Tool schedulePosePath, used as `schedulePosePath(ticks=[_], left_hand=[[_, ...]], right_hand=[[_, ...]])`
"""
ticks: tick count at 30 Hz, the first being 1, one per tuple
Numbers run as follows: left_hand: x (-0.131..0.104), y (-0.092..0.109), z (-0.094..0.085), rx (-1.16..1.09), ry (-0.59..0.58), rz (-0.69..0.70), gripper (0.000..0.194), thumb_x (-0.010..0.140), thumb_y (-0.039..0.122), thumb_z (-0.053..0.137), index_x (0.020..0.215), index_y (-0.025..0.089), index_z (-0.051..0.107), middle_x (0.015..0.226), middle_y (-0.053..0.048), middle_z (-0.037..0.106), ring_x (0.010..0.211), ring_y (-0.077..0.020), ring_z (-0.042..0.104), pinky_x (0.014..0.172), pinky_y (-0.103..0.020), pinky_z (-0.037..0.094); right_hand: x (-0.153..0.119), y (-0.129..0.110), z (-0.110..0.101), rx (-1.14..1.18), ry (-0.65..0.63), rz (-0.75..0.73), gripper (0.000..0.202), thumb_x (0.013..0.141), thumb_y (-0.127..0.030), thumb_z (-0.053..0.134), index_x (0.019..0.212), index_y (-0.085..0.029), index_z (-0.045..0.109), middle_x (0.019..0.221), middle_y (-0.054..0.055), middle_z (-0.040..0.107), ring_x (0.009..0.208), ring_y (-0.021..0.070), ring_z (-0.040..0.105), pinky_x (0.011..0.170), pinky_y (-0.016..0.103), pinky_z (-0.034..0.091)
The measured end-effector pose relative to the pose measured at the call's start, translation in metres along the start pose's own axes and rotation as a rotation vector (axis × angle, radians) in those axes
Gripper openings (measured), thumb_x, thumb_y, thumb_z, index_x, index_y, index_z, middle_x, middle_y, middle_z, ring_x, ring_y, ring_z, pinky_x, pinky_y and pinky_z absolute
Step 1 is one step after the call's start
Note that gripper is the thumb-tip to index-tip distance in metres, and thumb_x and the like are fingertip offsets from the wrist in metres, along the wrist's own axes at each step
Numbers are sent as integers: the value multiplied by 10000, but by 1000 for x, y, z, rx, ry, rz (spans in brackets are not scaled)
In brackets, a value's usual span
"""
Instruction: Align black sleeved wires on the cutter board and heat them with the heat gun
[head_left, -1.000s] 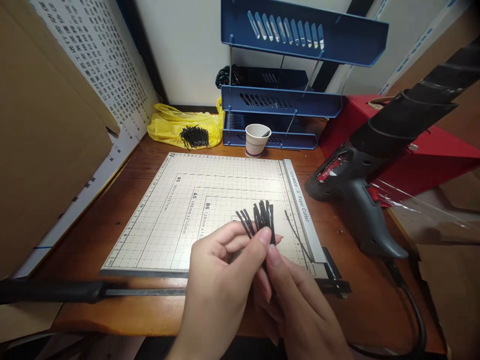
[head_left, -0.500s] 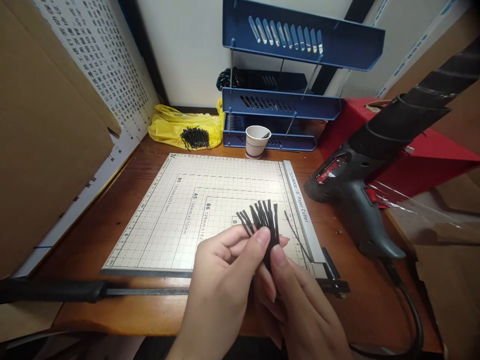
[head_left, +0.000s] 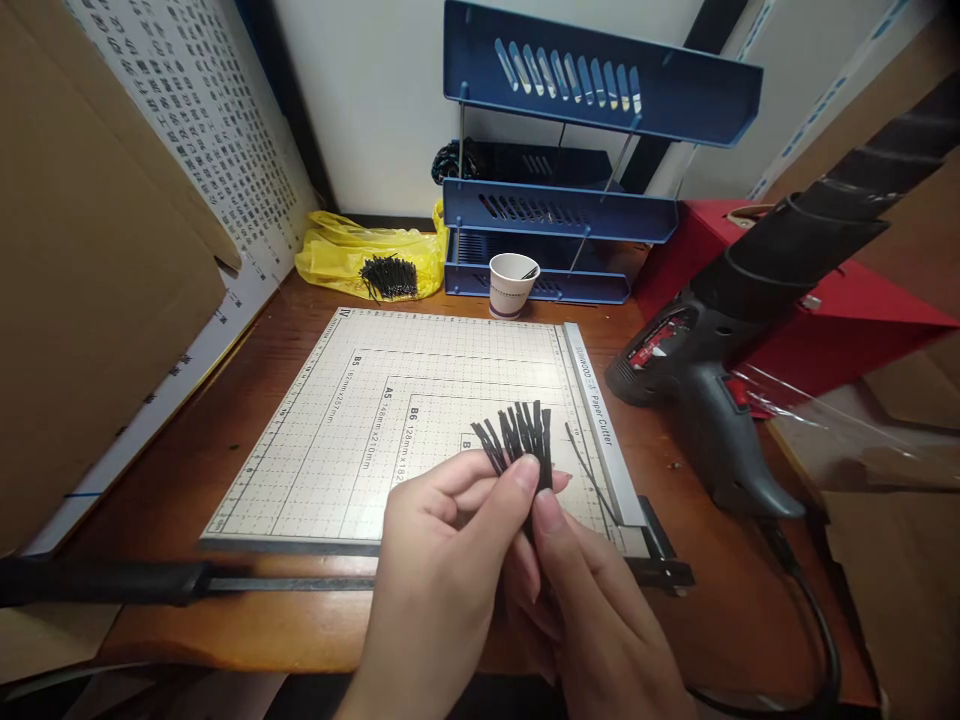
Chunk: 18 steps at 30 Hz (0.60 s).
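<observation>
A fanned bundle of thin black strips [head_left: 532, 432] sticks up between my two hands; they look like short cords or ties, but their exact kind is unclear. My left hand [head_left: 442, 555] pinches the bundle between thumb and fingers. Close against it, my right hand [head_left: 600, 610] also grips the strips lower down, its thumb pressed on them. The bundle's lower ends are hidden by the fingers. Both hands are over the near right part of a gridded paper cutter [head_left: 300, 450]. One or two loose black strips [head_left: 589, 465] lie on its board beside the metal guide.
The cutter's black handle [head_left: 105, 582] and blade arm lie along the front. Behind stand a yellow bag [head_left: 322, 250] with a heap of black strips [head_left: 388, 277], a paper cup [head_left: 510, 290] and blue trays [head_left: 562, 205]. A heat gun [head_left: 705, 370] and red box [head_left: 847, 330] occupy the right.
The strips' tips have shifted slightly in the fan, and my right thumb has moved a little left along the bundle. Both hands keep their grip.
</observation>
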<state>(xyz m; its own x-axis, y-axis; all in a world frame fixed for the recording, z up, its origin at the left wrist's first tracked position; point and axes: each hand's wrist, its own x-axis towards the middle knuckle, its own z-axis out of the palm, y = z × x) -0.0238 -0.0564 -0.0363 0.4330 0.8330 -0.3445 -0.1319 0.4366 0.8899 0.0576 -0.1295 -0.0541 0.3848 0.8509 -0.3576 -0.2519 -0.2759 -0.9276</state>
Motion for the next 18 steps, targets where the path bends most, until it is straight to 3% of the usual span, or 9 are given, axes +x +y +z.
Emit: schedulePosePath(ticks=[5, 10, 14, 18], left_hand=[[2, -1, -1, 13, 22, 5, 298, 821, 444, 751, 756, 155, 730, 444, 22, 561, 428, -92, 502, 466, -181, 440], [-1, 3, 2, -40, 60, -25, 270, 797, 407, 779, 768, 141, 743, 595, -24, 683, 445, -66, 495, 461, -168, 412], [-1, 3, 1, -54, 30, -27, 267, 825, 403, 752, 738, 153, 718, 424, 17, 552, 472, -107, 563, 519, -182, 472], [1, 1, -1, -50, 14, -37, 282, 850, 421, 732, 772, 150, 732, 418, 27, 538, 430, -96, 526, 500, -190, 472]], right_hand=[[-3, 6, -1, -41, 3, -60, 571, 751, -724, 678, 1024, -228, 753, 885, 93, 721, 858, 225, 676, 689, 264, 569], [-6, 7, 1, -74, 93, -75, 545, 812, -705, 629, 1025, -222, 763, 958, 97, 724, 946, 229, 675, 803, 271, 576], [-7, 10, -1, -98, 53, -115, 510, 750, -689, 711, 1041, -272, 756, 973, 76, 726, 974, 241, 673, 813, 282, 575], [-7, 10, -1, -78, 54, -101, 524, 725, -681, 740, 1050, -270, 754, 995, 78, 726, 994, 243, 667, 822, 279, 573]])
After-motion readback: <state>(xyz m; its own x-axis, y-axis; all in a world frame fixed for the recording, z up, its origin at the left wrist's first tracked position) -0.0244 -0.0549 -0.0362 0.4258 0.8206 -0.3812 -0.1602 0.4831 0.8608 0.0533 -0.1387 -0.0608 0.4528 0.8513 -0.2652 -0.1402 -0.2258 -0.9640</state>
